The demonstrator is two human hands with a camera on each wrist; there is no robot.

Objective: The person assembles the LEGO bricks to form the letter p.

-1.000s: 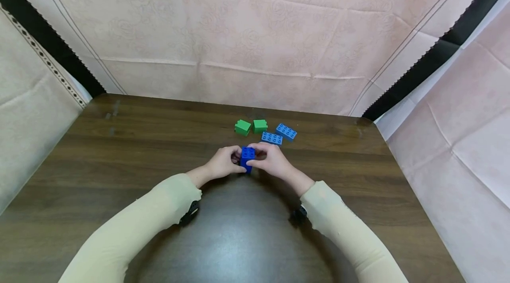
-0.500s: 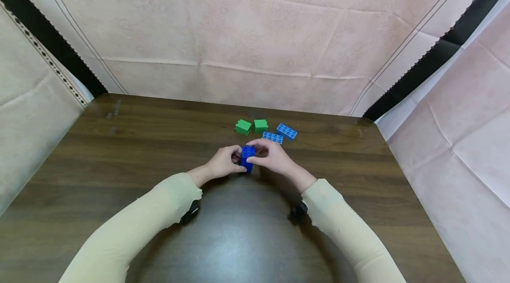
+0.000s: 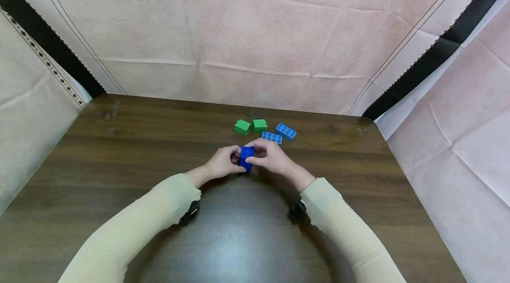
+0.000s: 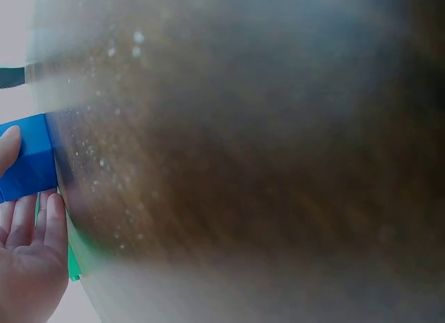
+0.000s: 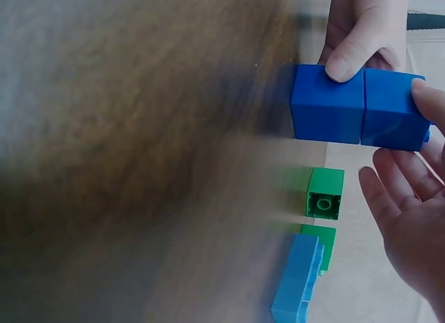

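Two dark blue toy building bricks are stacked in front of me, studs facing up. My left hand [image 3: 219, 163] grips the lower brick [image 5: 327, 104], its thumb lying along the near side. The upper brick [image 5: 393, 109] is pinched by my right hand [image 3: 272, 159] between thumb and fingers. A thin seam line shows between the two bricks in the right wrist view. In the left wrist view only part of the blue stack [image 4: 31, 156] appears at the left edge, by a thumb and fingers. The hands hide parts of both bricks in the head view.
Behind the hands lie two green bricks [image 3: 242, 127] and two lighter blue bricks [image 3: 286, 131]; the right hand's fingers partly overlap the nearer blue one [image 3: 272, 137]. The brown wooden table [image 3: 139, 141] ends at a pale patterned cloth [image 3: 247, 44] hanging behind it.
My right hand has shifted slightly away from me and up at the top brick, covering more of the nearer light blue brick. The left hand and the stack have barely moved.
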